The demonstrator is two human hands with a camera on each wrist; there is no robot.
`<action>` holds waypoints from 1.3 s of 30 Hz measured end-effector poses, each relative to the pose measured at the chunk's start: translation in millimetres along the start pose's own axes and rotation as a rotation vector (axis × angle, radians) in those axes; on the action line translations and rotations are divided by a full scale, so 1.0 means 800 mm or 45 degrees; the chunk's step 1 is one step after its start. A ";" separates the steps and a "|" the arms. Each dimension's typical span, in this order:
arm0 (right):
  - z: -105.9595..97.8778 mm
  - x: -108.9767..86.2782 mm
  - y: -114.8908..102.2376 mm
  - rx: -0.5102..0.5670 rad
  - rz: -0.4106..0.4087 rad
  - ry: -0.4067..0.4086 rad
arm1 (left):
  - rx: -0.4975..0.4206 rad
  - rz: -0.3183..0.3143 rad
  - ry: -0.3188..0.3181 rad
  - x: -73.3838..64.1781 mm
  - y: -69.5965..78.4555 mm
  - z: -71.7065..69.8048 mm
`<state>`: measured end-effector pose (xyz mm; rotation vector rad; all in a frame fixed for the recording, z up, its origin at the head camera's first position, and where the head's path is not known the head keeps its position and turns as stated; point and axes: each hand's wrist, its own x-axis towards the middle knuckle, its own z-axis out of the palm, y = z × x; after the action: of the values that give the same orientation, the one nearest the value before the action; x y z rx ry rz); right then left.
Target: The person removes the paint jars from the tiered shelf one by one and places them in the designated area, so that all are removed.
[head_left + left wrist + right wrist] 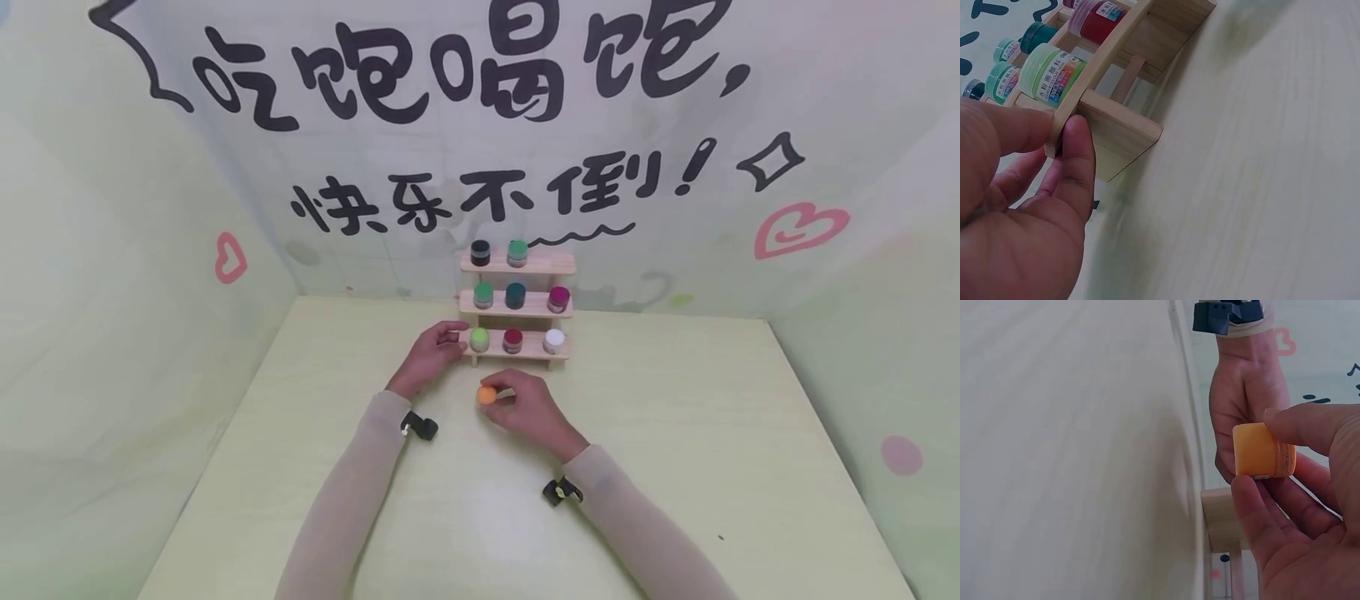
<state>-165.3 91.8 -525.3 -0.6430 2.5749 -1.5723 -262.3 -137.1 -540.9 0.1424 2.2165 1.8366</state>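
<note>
A three-tier wooden rack (517,307) stands at the back of the table with small paint jars on its shelves. My left hand (432,357) pinches the left end of the lowest shelf between thumb and fingers, beside a light green jar (1054,75). In front of the rack, my right hand (528,408) holds an orange paint jar (1257,450) above the table, thumb on one side and fingers on the other. The bottom shelf also bears a dark red jar (513,340) and a white jar (554,340).
On the middle shelf are a green jar (483,295), a teal jar (515,295) and a magenta jar (558,299). The top shelf carries a black jar (480,252) and a green jar (517,252) toward its left. A printed cloth (420,150) hangs behind the table (675,417).
</note>
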 end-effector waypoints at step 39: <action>0.000 0.006 -0.003 0.016 0.086 -0.115 | -0.083 0.006 0.017 -0.006 -0.002 0.004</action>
<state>-168.7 89.4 -522.4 -0.6049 2.4927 -1.5016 -256.8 -135.8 -542.3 0.1238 2.1636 1.9149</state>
